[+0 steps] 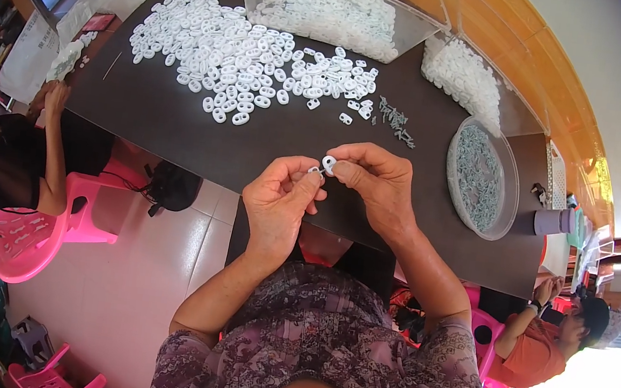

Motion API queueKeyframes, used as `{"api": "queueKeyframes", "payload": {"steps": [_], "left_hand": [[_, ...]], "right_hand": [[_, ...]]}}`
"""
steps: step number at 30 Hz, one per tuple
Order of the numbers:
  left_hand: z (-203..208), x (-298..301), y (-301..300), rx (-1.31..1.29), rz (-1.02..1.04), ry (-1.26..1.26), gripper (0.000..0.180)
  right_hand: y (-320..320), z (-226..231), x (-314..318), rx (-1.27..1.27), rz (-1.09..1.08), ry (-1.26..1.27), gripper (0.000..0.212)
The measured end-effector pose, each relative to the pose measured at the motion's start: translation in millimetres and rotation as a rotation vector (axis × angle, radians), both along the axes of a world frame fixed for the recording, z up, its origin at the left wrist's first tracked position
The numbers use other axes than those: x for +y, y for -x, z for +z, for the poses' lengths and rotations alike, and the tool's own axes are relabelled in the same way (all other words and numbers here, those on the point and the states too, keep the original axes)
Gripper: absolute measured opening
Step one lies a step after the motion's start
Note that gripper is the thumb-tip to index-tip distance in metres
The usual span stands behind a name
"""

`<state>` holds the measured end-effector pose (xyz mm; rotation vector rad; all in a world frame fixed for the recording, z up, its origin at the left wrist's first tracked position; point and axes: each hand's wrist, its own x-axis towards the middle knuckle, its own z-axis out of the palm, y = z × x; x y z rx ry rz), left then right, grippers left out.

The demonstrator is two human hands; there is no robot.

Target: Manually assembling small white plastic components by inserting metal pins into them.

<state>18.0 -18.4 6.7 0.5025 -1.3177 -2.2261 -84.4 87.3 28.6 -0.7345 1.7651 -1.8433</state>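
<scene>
Above the near edge of the dark table [170,134], my two hands meet with their fingertips almost touching. My left hand [278,202] is closed in a pinch on a small white plastic piece [315,170], mostly hidden by the fingers. In a pinch of thumb and forefinger, my right hand [382,191] holds a white oval plastic piece [328,163] with a hole showing. Whether the two pieces touch, I cannot tell. Beyond them lie a wide heap of white oval two-holed pieces [216,50], a smaller group of small white pieces [333,76] and scattered grey plastic pins [397,122].
A round clear tray [514,192] of grey pins stands at the right, by a grey cup [553,221]. Two clear bins [415,32] of white pieces line the back. One person [14,142] sits at the left, another [548,340] at the right. Pink chairs [22,236] stand around.
</scene>
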Motion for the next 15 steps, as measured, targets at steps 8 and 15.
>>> {"api": "queueKeyframes", "payload": {"steps": [8,15], "left_hand": [[-1,3,2,0.004,0.009,-0.006,0.012],[-3,6,3,0.027,0.037,0.002,0.013]], "right_hand": [[-4,-1,-1,0.146,-0.049,-0.039,0.011],[-13,-1,-2,0.091,-0.089,-0.019,0.014]]}}
